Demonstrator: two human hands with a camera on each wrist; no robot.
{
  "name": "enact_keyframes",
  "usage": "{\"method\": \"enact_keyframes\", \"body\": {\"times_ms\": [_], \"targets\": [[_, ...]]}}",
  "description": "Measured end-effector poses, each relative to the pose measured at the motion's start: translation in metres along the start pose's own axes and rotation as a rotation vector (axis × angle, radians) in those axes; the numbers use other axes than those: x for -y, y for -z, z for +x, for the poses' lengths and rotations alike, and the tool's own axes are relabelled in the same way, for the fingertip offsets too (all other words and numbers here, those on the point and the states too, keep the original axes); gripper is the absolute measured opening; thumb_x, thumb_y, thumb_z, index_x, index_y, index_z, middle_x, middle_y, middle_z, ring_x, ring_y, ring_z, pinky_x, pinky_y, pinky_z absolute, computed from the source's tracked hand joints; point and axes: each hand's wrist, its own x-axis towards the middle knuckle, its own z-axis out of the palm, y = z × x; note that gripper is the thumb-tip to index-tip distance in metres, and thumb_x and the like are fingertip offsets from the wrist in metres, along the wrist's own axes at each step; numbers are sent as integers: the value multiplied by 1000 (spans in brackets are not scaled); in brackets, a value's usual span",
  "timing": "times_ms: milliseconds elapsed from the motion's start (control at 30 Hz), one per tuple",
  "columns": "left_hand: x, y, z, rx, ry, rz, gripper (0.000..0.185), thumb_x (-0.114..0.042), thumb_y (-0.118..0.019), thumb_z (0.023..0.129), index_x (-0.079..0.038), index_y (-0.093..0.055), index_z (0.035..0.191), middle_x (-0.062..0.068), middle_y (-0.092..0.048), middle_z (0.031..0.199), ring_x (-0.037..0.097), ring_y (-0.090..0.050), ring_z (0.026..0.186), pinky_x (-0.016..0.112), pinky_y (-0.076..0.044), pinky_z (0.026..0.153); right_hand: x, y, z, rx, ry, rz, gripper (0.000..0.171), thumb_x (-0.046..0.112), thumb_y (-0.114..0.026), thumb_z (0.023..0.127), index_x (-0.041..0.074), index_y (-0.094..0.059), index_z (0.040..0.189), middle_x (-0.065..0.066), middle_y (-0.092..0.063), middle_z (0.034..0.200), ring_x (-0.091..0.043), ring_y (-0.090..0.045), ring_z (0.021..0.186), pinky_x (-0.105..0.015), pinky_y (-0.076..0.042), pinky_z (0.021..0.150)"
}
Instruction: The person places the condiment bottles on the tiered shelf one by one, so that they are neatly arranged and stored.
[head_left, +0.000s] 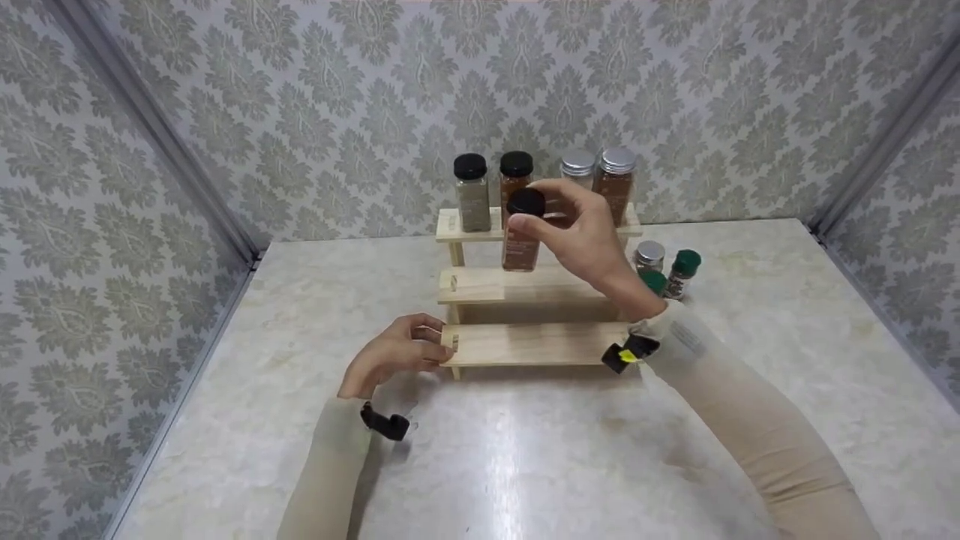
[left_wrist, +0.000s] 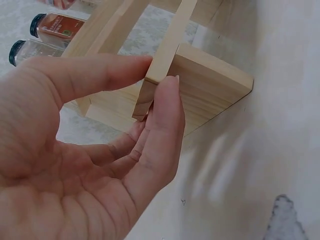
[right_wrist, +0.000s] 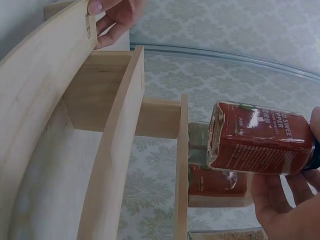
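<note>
My right hand (head_left: 589,236) grips a black-lidded spice jar (head_left: 520,253) near its lid, thumb in front and fingers behind. The jar is held up in front of the top shelf, above the middle one. Red contents and a label reading "sweet pepper" show on the jar (right_wrist: 260,140) in the right wrist view. At the left end of the three-step wooden spice rack (head_left: 540,343), my left hand (head_left: 394,349) pinches the lowest board. Thumb and fingers close around that board's end (left_wrist: 145,97) in the left wrist view.
On the top shelf stand a black-lidded jar of grey-green powder (head_left: 473,204), a black-lidded reddish jar (head_left: 516,166) and two silver-lidded jars (head_left: 616,187). Right of the rack, a silver-lidded jar (head_left: 649,253) and two green-lidded jars (head_left: 682,276) stand on the table (head_left: 487,465). Patterned walls enclose the table.
</note>
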Motion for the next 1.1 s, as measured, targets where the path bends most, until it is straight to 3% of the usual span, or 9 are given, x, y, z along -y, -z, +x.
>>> {"method": "enact_keyframes", "body": {"times_ms": [367, 533, 800, 1100], "targets": [[-1, 3, -1, 1, -17, 13, 52, -5, -81, 91, 1, -55, 135, 15, -65, 120, 21, -72, 93, 32, -65, 84, -15, -41, 11, 56, -49, 22, 42, 16, -90, 89, 5, -73, 126, -12, -76, 115, -23, -76, 100, -32, -64, 91], [-1, 3, 0, 5, -19, 9, 51, -3, -81, 90, 1, -55, 134, 16, -66, 120, 22, -72, 94, 34, -65, 86, -27, -53, 10, 71, -80, 19, 43, 16, -90, 89, 5, -73, 126, -12, -76, 117, -23, -74, 105, -32, -63, 94], [0, 2, -1, 16, -15, -15, 53, -3, -80, 90, -1, -55, 136, 17, -66, 122, 23, -73, 96, 38, -64, 89, -40, -62, 7, 73, -101, -1, 46, 18, -91, 88, 4, -73, 128, -13, -76, 120, -24, -76, 105, -31, -63, 93], [3, 2, 0, 16, -32, 7, 53, -2, -80, 90, 1, -55, 137, 18, -65, 123, 23, -73, 96, 38, -65, 90, -49, -68, 5, 52, -97, -66, 46, 21, -92, 86, 6, -75, 126, -11, -77, 122, -22, -72, 110, -37, -61, 98]]}}
